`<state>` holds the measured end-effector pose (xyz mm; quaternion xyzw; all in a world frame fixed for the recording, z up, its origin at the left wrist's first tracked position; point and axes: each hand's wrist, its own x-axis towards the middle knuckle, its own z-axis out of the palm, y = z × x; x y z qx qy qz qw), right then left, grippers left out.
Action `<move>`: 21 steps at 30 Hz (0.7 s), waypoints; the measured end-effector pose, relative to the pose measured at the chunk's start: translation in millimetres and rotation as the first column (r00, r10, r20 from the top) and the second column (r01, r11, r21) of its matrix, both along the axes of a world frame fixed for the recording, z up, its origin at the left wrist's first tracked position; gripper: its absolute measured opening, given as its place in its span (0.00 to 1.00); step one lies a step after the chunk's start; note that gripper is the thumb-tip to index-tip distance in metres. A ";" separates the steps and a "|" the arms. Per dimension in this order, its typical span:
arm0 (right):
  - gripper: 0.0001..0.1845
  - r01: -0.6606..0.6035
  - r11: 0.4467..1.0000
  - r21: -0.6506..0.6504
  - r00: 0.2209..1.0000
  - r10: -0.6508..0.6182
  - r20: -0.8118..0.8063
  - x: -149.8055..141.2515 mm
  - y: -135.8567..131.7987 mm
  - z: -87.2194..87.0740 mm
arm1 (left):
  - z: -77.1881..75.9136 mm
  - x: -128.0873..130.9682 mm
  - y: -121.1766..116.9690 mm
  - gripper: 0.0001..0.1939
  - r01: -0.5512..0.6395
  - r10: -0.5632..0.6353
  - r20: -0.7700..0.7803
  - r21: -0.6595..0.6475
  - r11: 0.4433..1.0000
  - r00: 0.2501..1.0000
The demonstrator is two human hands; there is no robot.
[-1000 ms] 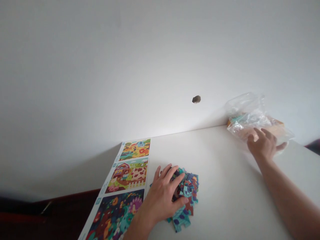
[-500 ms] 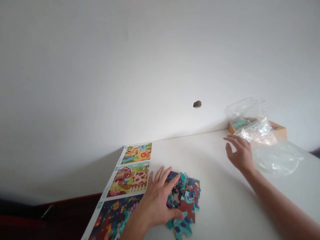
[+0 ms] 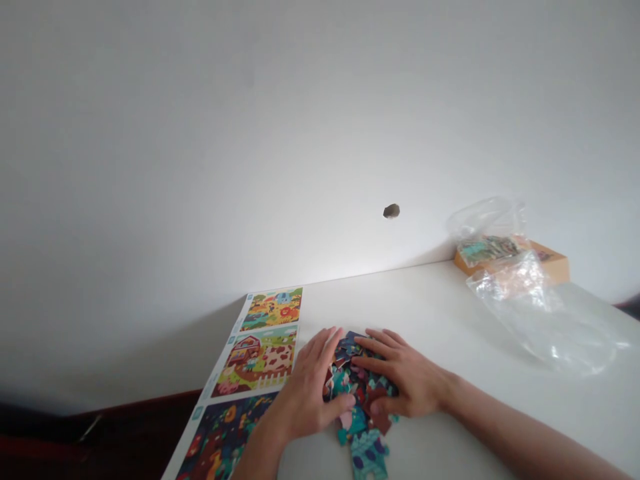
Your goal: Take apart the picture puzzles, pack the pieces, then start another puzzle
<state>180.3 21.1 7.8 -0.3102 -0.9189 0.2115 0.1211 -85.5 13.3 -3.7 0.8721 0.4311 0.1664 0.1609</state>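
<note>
A pile of colourful puzzle pieces [image 3: 361,407] lies on the white table [image 3: 450,320] near its front edge. My left hand [image 3: 313,390] rests flat on the pile's left side with fingers stretched out. My right hand [image 3: 405,377] lies flat on the pile's right side, fingers spread over the pieces. Neither hand grips a piece. Part of the pile is hidden under both hands.
A picture sheet [image 3: 250,373] with three cartoon scenes lies along the table's left edge. A crumpled clear plastic bag [image 3: 545,307] and an orange box [image 3: 545,260] with more bagged pieces sit at the back right by the wall.
My right hand let go of the plastic bag at the back right and came left onto the puzzle pile. My left hand stayed on the pile.
</note>
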 end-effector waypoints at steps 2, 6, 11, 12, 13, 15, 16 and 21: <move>0.41 0.025 1.000 -0.001 1.000 -0.025 -0.003 7.5 4.5 -1.7 | 0.9 -5.7 0.6 0.47 0.011 -0.011 0.000 -0.047 0.999 1.000; 0.32 0.041 0.999 0.022 0.997 -0.040 -0.061 17.1 8.9 -4.9 | -4.2 4.1 0.9 0.44 -0.039 0.045 0.118 -0.054 0.998 0.992; 0.27 0.115 0.993 0.006 0.967 -0.110 -0.228 14.6 14.3 -12.7 | -6.1 22.6 -2.6 0.41 -0.006 0.025 0.305 -0.062 0.998 0.952; 0.26 0.146 0.989 -0.005 0.953 -0.142 -0.266 13.3 16.1 -15.2 | -5.8 24.1 -2.8 0.38 0.031 0.003 0.352 -0.090 0.995 0.936; 0.26 0.179 0.984 -0.016 0.938 -0.175 -0.298 12.0 18.0 -17.7 | -5.8 25.2 -2.5 0.36 0.066 -0.015 0.395 -0.114 0.991 0.919; 0.25 0.241 0.970 -0.039 0.912 -0.240 -0.331 10.1 20.9 -21.9 | -7.6 27.5 0.1 0.35 0.081 -0.018 0.439 -0.126 0.989 0.898; 0.25 0.268 0.962 -0.048 0.903 -0.268 -0.335 9.7 21.4 -23.1 | -9.5 29.1 2.0 0.34 0.048 0.007 0.437 -0.116 0.992 0.899; 0.32 0.287 0.958 -0.015 0.921 -0.280 -0.273 12.1 9.2 -16.2 | -17.4 33.3 7.3 0.31 -0.172 0.176 0.401 -0.045 0.984 0.899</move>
